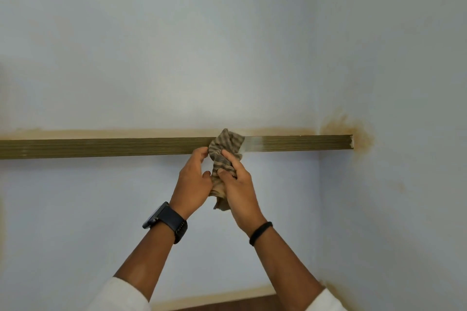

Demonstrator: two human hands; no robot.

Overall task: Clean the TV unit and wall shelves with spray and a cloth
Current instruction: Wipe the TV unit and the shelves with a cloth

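Grip cloth (225, 156) with both hands: left hand (194, 179) pinching the 9 o'clock edge, right hand (236, 184) clamped on the bunched middle, the two nearly touching. Refold to expose a fresh face, likely before wiping resumes. Keep top of cloth against front edge of wall shelf (101, 147); press evenly, stroke along the grain. Cloth: striped brown-grey, crumpled, tail hanging toward 6 o'clock. Shelf: olive-brown, ribbed, pale streak at 3 o'clock of cloth.

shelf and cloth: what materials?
Shelf: looks like wood or wood-look laminate, matte olive-brown; lengthwise grain lines show on its front edge. Cloth: soft woven fabric, grey-and-tan stripes; it crumples in folds where both hands grip it.
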